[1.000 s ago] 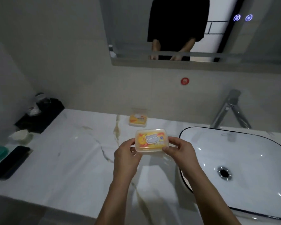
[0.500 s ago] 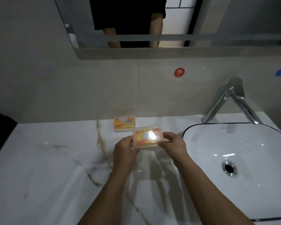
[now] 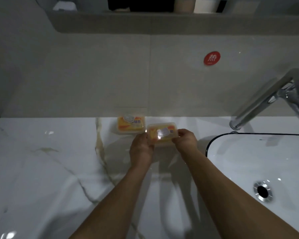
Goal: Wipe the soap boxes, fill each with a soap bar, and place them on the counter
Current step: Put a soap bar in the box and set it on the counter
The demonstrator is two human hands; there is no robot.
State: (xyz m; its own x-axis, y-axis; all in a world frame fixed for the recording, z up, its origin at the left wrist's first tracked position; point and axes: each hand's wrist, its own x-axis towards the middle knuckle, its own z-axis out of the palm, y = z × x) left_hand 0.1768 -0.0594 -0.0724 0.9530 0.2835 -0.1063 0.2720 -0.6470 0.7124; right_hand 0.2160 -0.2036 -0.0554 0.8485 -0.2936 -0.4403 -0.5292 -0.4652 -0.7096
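Head view — downward, near counter

Held box: clear plastic, lid on, orange-yellow soap inside, gripped at both short ends, roughly level. Second box, same look, sits just behind-left of the grip, by the wall.

Head view, dim light. Both hands hold one soap box at frame centre: left hand grips its left end, right hand pinches its right end. Box is clear plastic with an orange-yellow label; glare spot on lid. Whether it touches the counter: cannot tell. Second soap box rests on the counter just beside it, up-left, against the wall. White marble counter, veined. Sink at right, dark rim, drain lower right. Chrome faucet upper right. Red round sticker on wall tile.
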